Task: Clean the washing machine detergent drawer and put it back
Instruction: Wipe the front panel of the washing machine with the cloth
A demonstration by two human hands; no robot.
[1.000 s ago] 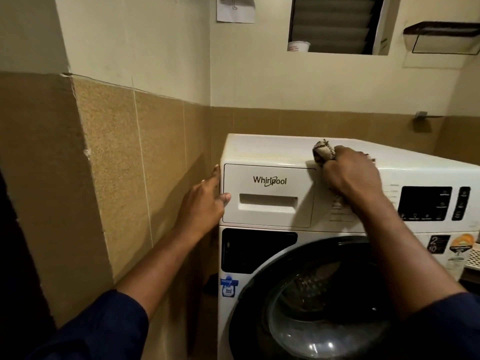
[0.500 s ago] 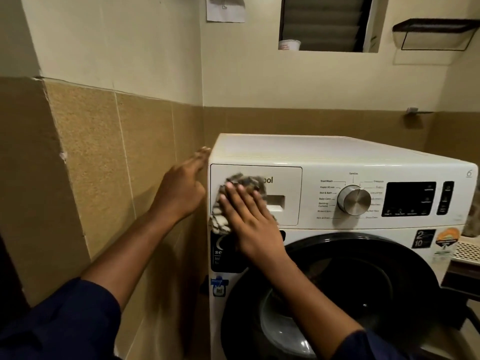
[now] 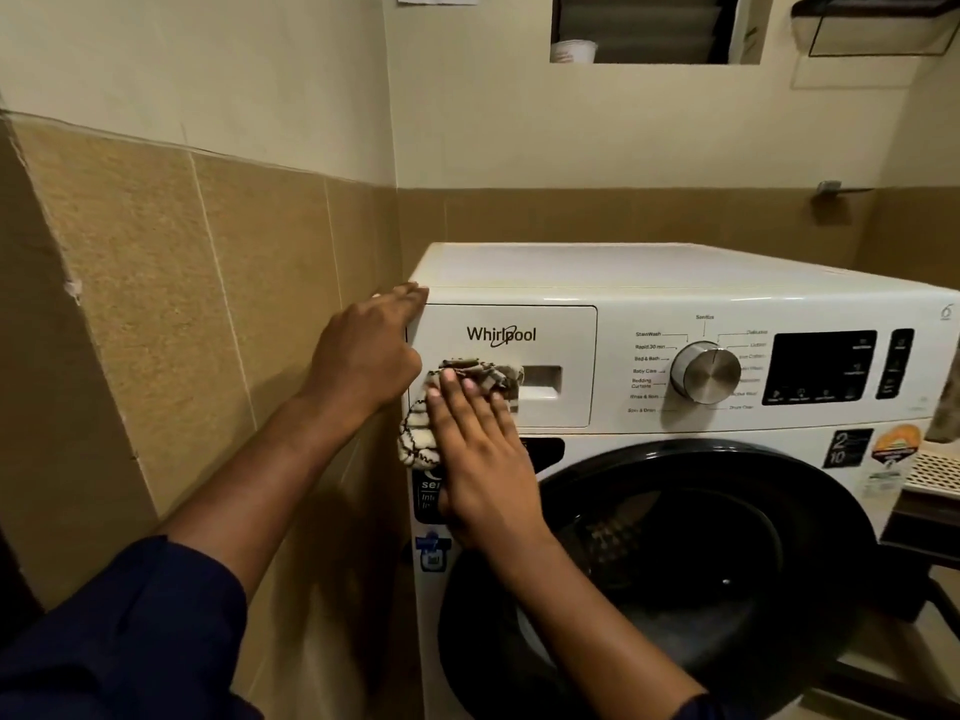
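Drawer [image 3: 545, 324], one, closed; right hand [image 3: 483, 459] presses one cloth [image 3: 415, 441].

The left hand [image 3: 363, 356] reaches forward with its fingers straight and close together, the back of the hand turned up and outward. Its fingertips are at the upper left front corner of the washing machine [image 3: 623, 267], and its bare forearm runs back to a dark blue sleeve [image 3: 130, 641] at the lower left. The right hand [image 3: 478, 449] lies flat, palm forward, its straight fingers [image 3: 452, 402] pointing up and slightly spread, pressing a cloth [image 3: 415, 439] against the left part of the machine's front just beside the left hand, while its bare forearm slants down to the lower right.
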